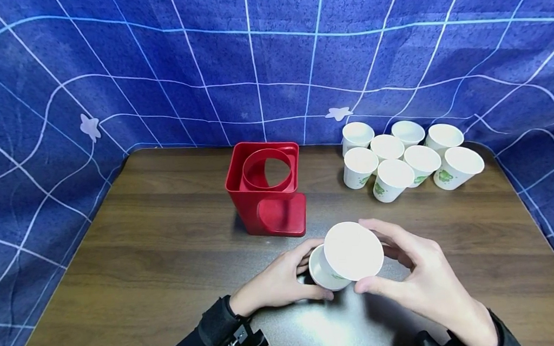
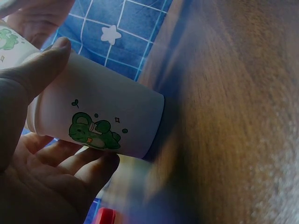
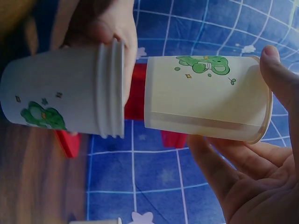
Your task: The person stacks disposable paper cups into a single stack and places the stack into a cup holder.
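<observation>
My left hand point(image 1: 285, 278) holds a small nested stack of white paper cups point(image 1: 318, 273) near the table's front middle. Several stacked rims show on that stack point(image 3: 60, 93) in the right wrist view, and a green cartoon animal is printed on its side. Just above the stack's mouth, my right hand point(image 1: 421, 273) grips a single paper cup point(image 1: 353, 251) near its rim, between thumb and fingers. A gap separates this cup's base point(image 3: 205, 98) from the stack in the right wrist view. Both cup mouths face up in the head view.
A red square holder point(image 1: 255, 212) with a round ring in its top stands behind the hands, left of centre. Several white paper cups point(image 1: 394, 177) stand upright in a cluster at the back right. A blue gridded cloth point(image 1: 268, 59) hangs along the table's back and sides.
</observation>
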The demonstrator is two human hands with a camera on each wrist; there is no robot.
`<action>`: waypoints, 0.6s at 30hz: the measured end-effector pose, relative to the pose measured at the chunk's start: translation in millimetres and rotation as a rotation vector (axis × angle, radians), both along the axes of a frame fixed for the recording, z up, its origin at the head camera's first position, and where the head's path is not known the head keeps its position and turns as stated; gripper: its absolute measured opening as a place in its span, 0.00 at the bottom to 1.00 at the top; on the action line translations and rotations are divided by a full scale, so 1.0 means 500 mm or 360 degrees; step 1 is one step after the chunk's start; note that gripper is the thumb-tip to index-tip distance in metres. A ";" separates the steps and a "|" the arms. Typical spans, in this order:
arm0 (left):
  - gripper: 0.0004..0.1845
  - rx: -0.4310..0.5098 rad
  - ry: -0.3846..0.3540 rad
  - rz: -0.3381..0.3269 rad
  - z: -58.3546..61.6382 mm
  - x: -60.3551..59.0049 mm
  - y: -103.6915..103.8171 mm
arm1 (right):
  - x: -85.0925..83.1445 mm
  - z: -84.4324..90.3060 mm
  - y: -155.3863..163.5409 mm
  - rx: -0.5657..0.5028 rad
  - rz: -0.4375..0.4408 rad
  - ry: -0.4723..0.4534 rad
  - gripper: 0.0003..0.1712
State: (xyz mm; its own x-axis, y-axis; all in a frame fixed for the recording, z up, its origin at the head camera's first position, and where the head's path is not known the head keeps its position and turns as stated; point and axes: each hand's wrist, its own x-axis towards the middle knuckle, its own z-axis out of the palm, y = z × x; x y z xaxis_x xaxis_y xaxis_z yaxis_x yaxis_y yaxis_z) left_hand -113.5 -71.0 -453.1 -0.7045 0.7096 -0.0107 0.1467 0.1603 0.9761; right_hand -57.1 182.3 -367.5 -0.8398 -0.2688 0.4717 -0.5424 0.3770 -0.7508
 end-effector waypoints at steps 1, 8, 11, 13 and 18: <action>0.44 0.0005 0.0002 -0.0001 0.000 0.000 0.000 | 0.000 -0.002 -0.002 0.0010 0.0007 -0.0003 0.51; 0.42 0.0013 -0.0009 -0.0007 0.000 0.000 -0.001 | -0.004 -0.016 -0.011 0.0082 0.0007 0.0009 0.50; 0.42 -0.0005 0.0006 -0.0005 0.001 0.000 -0.002 | -0.006 -0.019 -0.013 0.0122 -0.0008 -0.0027 0.49; 0.42 -0.0016 0.0020 -0.0003 0.002 0.000 -0.003 | -0.007 -0.021 -0.014 0.0136 -0.0005 -0.0053 0.49; 0.43 -0.0019 0.0008 -0.0002 0.001 0.000 -0.003 | -0.010 -0.028 -0.017 0.0137 0.0013 -0.0036 0.49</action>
